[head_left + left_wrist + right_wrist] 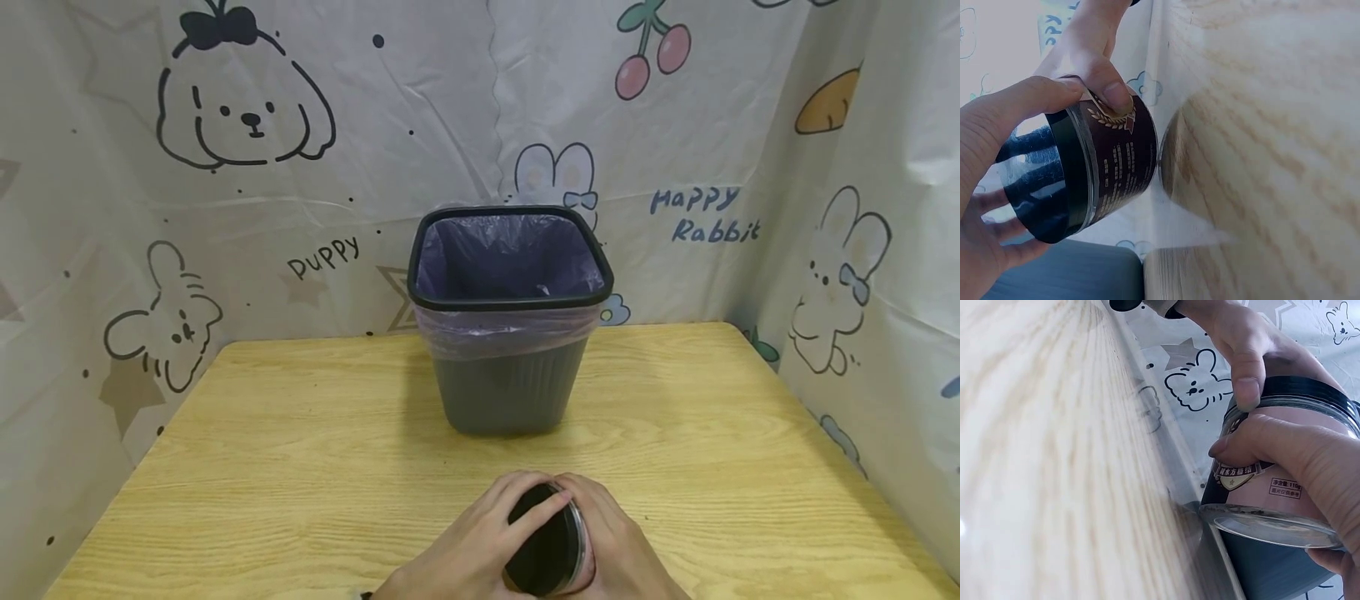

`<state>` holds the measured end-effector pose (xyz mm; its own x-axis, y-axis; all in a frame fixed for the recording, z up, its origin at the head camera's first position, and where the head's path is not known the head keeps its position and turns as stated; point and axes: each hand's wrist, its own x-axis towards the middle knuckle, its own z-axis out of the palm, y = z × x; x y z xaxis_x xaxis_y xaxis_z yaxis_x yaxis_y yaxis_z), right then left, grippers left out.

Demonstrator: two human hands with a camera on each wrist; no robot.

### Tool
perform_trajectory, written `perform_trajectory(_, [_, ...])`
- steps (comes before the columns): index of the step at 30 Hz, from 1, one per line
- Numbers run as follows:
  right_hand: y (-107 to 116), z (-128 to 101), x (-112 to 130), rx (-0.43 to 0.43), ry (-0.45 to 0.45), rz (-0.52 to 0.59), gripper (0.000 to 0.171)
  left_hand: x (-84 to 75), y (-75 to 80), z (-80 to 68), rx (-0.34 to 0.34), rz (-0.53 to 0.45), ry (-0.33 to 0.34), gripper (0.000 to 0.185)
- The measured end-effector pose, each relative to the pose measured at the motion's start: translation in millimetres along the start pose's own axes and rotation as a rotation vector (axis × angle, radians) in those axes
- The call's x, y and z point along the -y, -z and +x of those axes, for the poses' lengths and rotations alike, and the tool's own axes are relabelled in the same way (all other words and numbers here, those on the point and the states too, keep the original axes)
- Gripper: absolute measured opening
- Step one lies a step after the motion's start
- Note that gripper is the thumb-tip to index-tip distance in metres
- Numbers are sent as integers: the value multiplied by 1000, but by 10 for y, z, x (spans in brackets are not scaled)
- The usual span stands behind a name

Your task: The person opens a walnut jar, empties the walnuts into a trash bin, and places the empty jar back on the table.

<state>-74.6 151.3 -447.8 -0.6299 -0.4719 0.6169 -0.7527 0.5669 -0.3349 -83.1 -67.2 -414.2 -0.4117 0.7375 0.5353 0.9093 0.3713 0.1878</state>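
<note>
A round jar (547,546) with a black lid (1041,181) and a dark printed label (1122,162) is held just above the near edge of the wooden table (300,433). My left hand (465,550) curls its thumb and fingers round the lid. In the left wrist view the left hand (997,125) fills the left side. My right hand (622,550) grips the clear jar body (1260,494), thumb across the label. The right wrist view has the right hand (1297,456) round the body and the left hand (1241,344) on the lid (1310,387).
A grey waste bin (510,333) with a black rim and a purple liner stands at the middle back of the table, beyond the jar. Cartoon-printed sheets (247,125) wall in the table at the back and both sides.
</note>
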Motion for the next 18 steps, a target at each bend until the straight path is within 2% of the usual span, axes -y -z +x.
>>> perform_trajectory(8, [-2, -9, -7, 3, -13, 1, 110, 28, 21, 13, 54, -31, -25, 99])
perform_trajectory(18, [-3, -1, -8, 3, -11, 1, 109, 7, 4, -4, 35, 28, -3, 98])
